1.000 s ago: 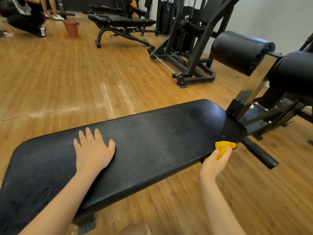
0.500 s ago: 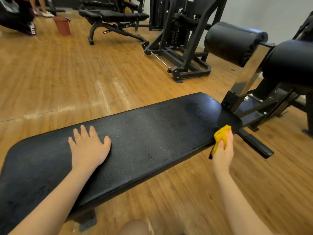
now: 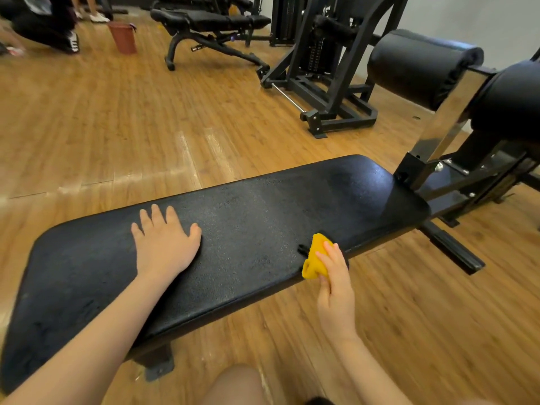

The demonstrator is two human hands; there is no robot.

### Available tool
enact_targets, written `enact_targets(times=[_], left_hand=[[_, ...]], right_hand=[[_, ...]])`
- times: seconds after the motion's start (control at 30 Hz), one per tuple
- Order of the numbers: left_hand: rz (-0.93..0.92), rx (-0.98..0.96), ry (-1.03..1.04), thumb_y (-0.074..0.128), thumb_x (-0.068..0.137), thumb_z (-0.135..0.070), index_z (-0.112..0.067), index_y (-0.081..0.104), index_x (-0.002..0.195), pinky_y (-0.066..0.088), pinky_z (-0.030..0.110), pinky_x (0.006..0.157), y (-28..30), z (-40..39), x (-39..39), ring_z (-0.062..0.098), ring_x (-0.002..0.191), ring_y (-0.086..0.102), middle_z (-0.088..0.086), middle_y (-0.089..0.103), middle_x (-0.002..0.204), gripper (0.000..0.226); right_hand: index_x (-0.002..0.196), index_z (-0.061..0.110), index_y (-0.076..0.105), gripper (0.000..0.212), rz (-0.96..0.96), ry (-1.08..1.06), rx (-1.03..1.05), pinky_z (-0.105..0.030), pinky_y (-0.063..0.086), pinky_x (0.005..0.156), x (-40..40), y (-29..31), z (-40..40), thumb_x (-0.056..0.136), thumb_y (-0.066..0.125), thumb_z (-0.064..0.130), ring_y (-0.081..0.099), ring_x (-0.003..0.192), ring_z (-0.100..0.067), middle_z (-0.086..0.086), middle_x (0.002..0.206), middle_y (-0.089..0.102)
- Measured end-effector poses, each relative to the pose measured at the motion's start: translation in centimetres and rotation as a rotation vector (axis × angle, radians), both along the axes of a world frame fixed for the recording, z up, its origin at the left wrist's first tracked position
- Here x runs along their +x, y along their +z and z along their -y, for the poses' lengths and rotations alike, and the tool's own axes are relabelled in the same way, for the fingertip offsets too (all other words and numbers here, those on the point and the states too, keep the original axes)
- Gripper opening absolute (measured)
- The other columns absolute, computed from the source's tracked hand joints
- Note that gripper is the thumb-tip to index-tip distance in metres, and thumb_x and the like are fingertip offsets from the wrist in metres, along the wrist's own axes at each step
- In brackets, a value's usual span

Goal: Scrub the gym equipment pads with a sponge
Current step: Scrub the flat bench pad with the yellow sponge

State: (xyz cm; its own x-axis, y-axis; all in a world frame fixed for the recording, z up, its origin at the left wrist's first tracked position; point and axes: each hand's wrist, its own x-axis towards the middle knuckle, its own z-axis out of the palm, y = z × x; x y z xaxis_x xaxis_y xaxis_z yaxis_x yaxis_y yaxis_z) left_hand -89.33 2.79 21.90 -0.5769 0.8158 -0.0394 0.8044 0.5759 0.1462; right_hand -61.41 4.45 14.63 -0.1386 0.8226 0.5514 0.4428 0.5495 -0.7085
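Two bare hands work over a long black bench pad [image 3: 248,229] that runs across the wooden floor [image 3: 117,127]. Left hand [image 3: 165,241] lies palm down on the top of the pad, fingers straight and slightly spread, thumb out to the side, holding nothing. Right hand [image 3: 334,285] sits at the pad's near edge with its fingers curled round a crumpled yellow sponge [image 3: 315,255], gripping it from the near side; the sponge's far end presses against the pad's surface just inside that edge. The two hands are well apart along the pad. At the pad's right end a metal frame [image 3: 438,147] carries two black roller pads [image 3: 418,68], raised above the bench. Farther back stand another black bench [image 3: 210,21] and a weight machine [image 3: 327,54], and a reddish-brown bucket [image 3: 123,38] stands on the floor near a crouching person [image 3: 43,21].
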Motion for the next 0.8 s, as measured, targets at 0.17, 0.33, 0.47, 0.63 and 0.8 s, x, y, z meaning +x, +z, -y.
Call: enact_targets(times=[0.17,0.33,0.47,0.63,0.8], left_hand=[[-0.008,-0.005,0.008,0.028,0.097,-0.051,-0.007,0.016,0.151,0.006,0.050,0.117,-0.3,-0.1,0.0,0.037,0.145,0.003,0.019,0.008,0.158,0.071],[-0.019,0.004,0.017,0.028,0.097,-0.048,-0.005,0.016,0.151,0.006,0.051,0.116,-0.4,-0.1,0.2,0.038,0.145,0.003,0.020,0.007,0.158,0.070],[-0.014,0.000,0.010,0.027,0.097,-0.048,-0.005,0.015,0.151,0.005,0.051,0.116,-0.5,-0.3,0.2,0.038,0.145,0.002,0.021,0.007,0.158,0.069],[-0.005,-0.002,0.014,0.028,0.098,-0.048,-0.006,0.016,0.151,0.004,0.051,0.117,-0.4,-0.1,0.0,0.038,0.145,0.001,0.020,0.006,0.158,0.069],[-0.002,0.001,-0.004,0.028,0.098,-0.050,-0.007,0.015,0.151,0.005,0.050,0.117,-0.3,0.1,-0.1,0.037,0.145,0.001,0.019,0.006,0.158,0.070]], right_hand=[[0.131,0.019,0.039,0.038,0.489,0.217,0.156,-0.033,0.014,0.114,6.3,1.6,-4.4,0.094,0.037,0.023,0.010,0.142,-0.007,-0.001,0.144,0.031],[0.135,0.018,0.035,0.047,0.803,0.365,0.238,-0.054,0.031,0.106,6.0,3.2,-7.1,0.096,0.034,0.043,0.024,0.137,-0.023,-0.008,0.143,0.039],[0.133,0.013,0.037,0.062,0.764,0.381,0.271,-0.057,0.038,0.100,4.0,3.0,-6.1,0.079,0.065,0.000,0.026,0.135,-0.027,-0.013,0.137,0.047],[0.128,0.004,0.050,0.042,0.729,0.617,0.504,-0.036,0.027,0.109,-3.2,3.1,-1.4,0.091,0.030,-0.001,0.040,0.130,-0.032,-0.015,0.133,0.053],[0.132,0.011,0.041,0.050,0.776,0.580,0.459,-0.040,0.040,0.100,0.5,3.1,-3.4,0.084,0.040,-0.002,0.036,0.132,-0.024,-0.009,0.138,0.048]])
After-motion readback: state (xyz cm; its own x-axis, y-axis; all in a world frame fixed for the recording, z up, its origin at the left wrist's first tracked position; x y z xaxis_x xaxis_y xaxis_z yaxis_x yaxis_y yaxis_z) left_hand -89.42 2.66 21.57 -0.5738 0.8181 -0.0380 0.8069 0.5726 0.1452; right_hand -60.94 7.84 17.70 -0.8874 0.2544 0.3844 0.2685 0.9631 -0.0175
